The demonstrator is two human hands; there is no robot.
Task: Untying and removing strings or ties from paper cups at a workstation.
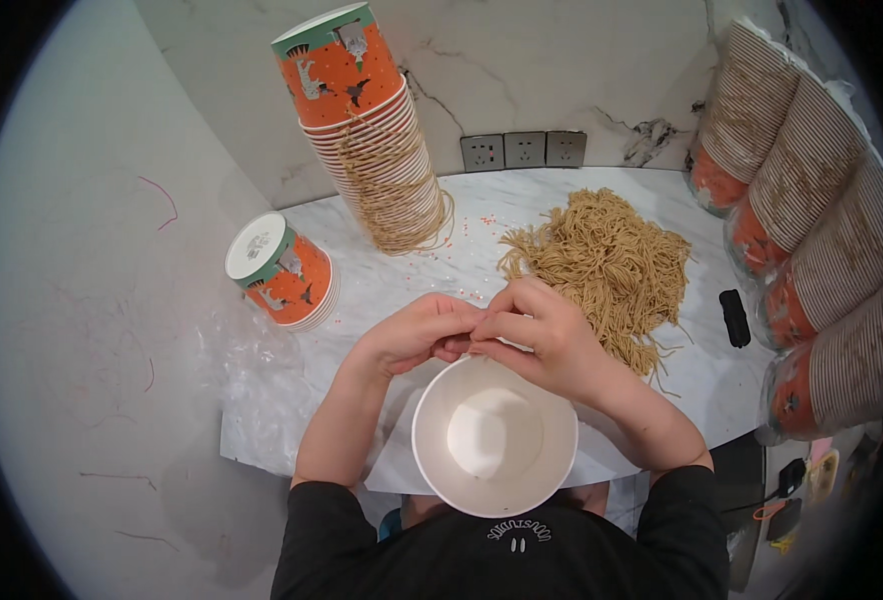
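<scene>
A white-lined paper bucket (497,440) is right in front of me at the table's near edge, its opening facing up. At its far rim my left hand (432,328) is closed, thumb and fingers pinched together. My right hand (534,335) is pinched against the left, its lower fingers next to the rim. What the fingertips hold is hidden or too small to make out. Just beyond my right hand lies a heap of tan cords (612,265).
A tall stack of orange paper buckets (357,130), with cords hanging over it, stands at the back left. A shorter stack (292,275) is near crumpled clear plastic (252,370). Wrapped bucket stacks (812,190) line the right side, beside a small black object (734,318). Wall sockets (524,150) are behind.
</scene>
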